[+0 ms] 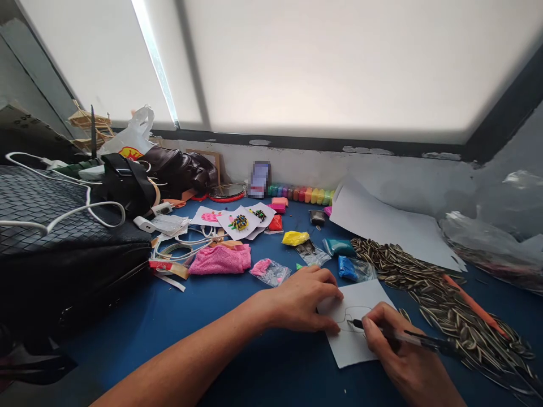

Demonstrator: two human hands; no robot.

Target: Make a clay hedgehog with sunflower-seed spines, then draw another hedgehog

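A small sheet of white paper [356, 353] lies on the blue table [237, 350], with a thin outline drawn on it. My left hand [303, 299] rests on the paper's left side, fingers spread and holding nothing. In my right hand [399, 345] a black pen [419, 338] is pinched, its tip touching the paper inside the outline. Just beyond the paper are a blue clay packet [348, 268], a teal clay packet [339, 247] and a yellow clay packet [296, 238]. Striped sunflower seeds [428, 288] spread out to the right of my right hand.
An orange stick-like tool [477, 305] lies across the seeds. Large white sheets [382, 220] lean behind them. Left of centre sit a pink cloth [220, 259], decorated paper cards [240, 222] and white cables [186, 254]. A black woven bag [63, 226] fills the left. Colourful clay [305, 194] lines the wall.
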